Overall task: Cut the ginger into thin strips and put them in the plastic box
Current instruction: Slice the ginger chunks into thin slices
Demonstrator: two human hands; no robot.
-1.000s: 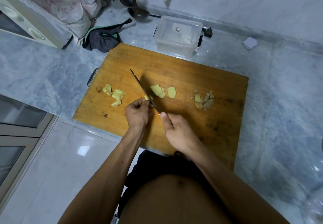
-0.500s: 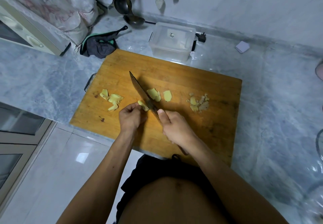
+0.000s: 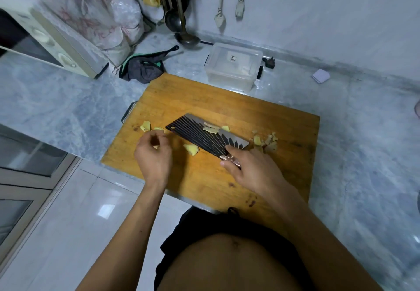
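Observation:
A wooden cutting board (image 3: 272,118) lies on the marble counter. My right hand (image 3: 252,168) grips the handle of a cleaver (image 3: 200,136), whose broad blade lies nearly flat with ginger slices (image 3: 211,128) resting on its face. One ginger chunk (image 3: 191,148) sits on the board beside the blade. My left hand (image 3: 154,156) is blurred, fingers curled, over more ginger slices (image 3: 145,126) at the board's left; whether it holds one is unclear. A pile of ginger scraps (image 3: 264,141) lies right of the blade. The clear plastic box (image 3: 234,68) stands open behind the board.
A toaster oven (image 3: 45,40) and bags fill the back left. A dark cloth (image 3: 143,69) lies left of the box, a ladle (image 3: 186,38) behind it, a plug (image 3: 269,62) beside it. Folded paper (image 3: 320,76) sits at back right. The counter edge runs under the board's front.
The cleaver went from upright cutting to lying nearly flat, now with ginger slices on its face. My left hand let go of the piece and moved left toward the other slices.

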